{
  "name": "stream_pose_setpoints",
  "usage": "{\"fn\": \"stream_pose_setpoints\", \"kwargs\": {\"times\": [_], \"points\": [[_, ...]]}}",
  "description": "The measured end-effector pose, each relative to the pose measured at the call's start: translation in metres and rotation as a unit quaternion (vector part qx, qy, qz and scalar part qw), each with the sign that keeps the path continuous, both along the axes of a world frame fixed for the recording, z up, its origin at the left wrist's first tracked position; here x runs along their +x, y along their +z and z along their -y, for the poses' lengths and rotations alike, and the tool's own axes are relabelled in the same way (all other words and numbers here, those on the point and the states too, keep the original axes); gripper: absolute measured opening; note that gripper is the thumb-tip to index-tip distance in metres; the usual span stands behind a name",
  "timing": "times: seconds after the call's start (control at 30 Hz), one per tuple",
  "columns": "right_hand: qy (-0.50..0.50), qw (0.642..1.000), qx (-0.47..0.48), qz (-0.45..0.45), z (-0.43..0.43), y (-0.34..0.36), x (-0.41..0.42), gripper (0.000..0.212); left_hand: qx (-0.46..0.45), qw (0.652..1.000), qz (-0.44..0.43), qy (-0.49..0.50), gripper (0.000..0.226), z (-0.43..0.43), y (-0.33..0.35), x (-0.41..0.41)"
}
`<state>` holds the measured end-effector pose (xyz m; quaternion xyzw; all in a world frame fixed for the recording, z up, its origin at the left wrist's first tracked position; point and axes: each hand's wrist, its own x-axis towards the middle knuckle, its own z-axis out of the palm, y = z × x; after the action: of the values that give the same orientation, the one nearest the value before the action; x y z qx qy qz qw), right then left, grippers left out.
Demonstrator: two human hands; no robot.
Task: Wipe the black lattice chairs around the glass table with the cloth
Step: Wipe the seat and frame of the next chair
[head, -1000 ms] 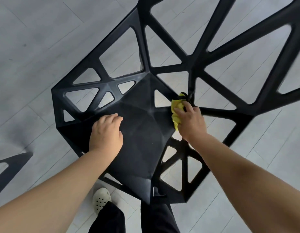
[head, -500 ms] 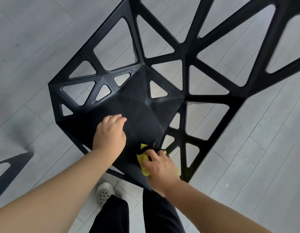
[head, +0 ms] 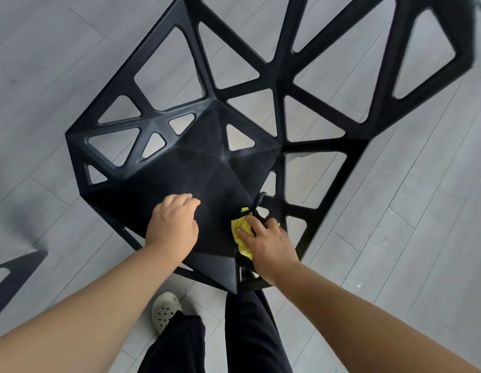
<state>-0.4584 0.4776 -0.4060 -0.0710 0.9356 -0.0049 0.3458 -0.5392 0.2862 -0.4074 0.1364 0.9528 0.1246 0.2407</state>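
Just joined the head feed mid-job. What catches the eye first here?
The black lattice chair fills the middle of the view, with the grey plank floor showing through its triangular cut-outs. The bright yellow cloth stands out at the seat's right front edge, where the right hand presses on it. The left hand rests on the seat beside it.

Pale grey wood-look plank floor (head: 395, 238) with thin seams running diagonally, beige rubber clog with round holes (head: 165, 309) standing on the planks near the bottom middle, loose black trouser legs (head: 251, 335) just beside it, one covering its heel
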Motion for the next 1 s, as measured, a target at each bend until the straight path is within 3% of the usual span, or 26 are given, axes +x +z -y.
{"fn": "stream_pose_setpoints", "kwargs": {"times": [0.17, 0.3, 0.43, 0.57, 0.63, 0.73, 0.87, 1.0], "points": [[-0.016, 0.996, 0.081, -0.041, -0.007, 0.003, -0.041, 0.051, 0.005, 1.000, -0.003, -0.006, 0.043, 0.000, 0.001, 0.002], [-0.113, 0.983, 0.124, -0.071, -0.015, 0.003, -0.065, 0.052, 0.005, 1.000, -0.007, -0.021, 0.043, -0.001, -0.001, -0.003], [-0.143, 0.988, 0.063, 0.000, -0.005, -0.002, -0.059, 0.047, -0.005, 1.000, 0.003, -0.019, 0.043, -0.002, -0.001, -0.008], [-0.154, 0.981, -0.081, 0.089, 0.007, 0.000, -0.044, 0.033, -0.029, 0.999, 0.012, -0.029, 0.044, -0.004, 0.001, -0.015], [-0.164, 0.982, -0.087, 0.026, 0.002, 0.005, -0.056, 0.034, -0.036, 0.999, 0.009, -0.030, 0.045, -0.004, -0.002, -0.019], [-0.115, 0.986, -0.088, -0.080, -0.004, 0.002, -0.090, 0.042, -0.062, 0.997, 0.016, -0.032, 0.047, -0.004, -0.009, -0.027], [0.014, 0.994, -0.108, 0.028, 0.010, -0.022, -0.096, 0.057, -0.093, 0.995, 0.026, -0.025, 0.051, -0.006, -0.017, -0.039], [0.057, 0.996, -0.049, -0.041, -0.019, -0.030, -0.093, 0.050, -0.123, 0.991, 0.033, -0.044, 0.056, -0.006, -0.021, -0.050]]}}
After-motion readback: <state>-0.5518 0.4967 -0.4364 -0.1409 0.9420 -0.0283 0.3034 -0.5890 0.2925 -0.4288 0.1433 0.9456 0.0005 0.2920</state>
